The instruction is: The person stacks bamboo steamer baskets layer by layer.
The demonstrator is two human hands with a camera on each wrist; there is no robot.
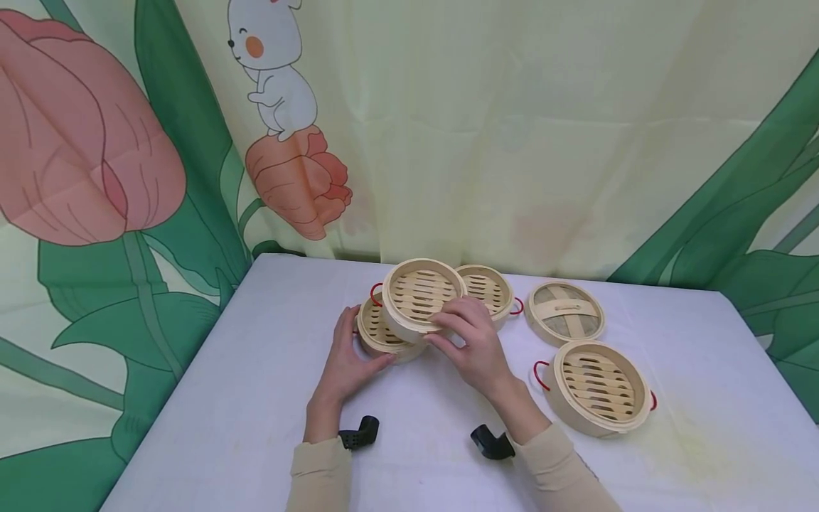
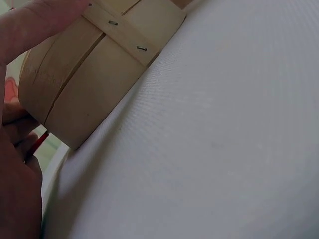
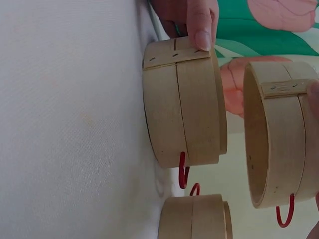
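My right hand (image 1: 470, 338) pinches the near rim of a round bamboo steamer basket (image 1: 419, 288) with a slatted base and red loop handles. That basket is raised, and in the right wrist view a gap separates it from the lower steamer basket (image 3: 184, 109). My left hand (image 1: 345, 363) grips this lower basket, thumb along its near side and fingers round the far left. The lower basket sits on the white cloth. In the head view the raised basket overlaps the lower one and hides part of its slats.
Behind the raised basket stands another steamer basket (image 1: 486, 288). A woven bamboo lid (image 1: 566, 313) lies at the back right, with a further basket (image 1: 601, 387) in front of it. A printed curtain (image 1: 512, 142) hangs behind the white-covered table (image 1: 243, 427).
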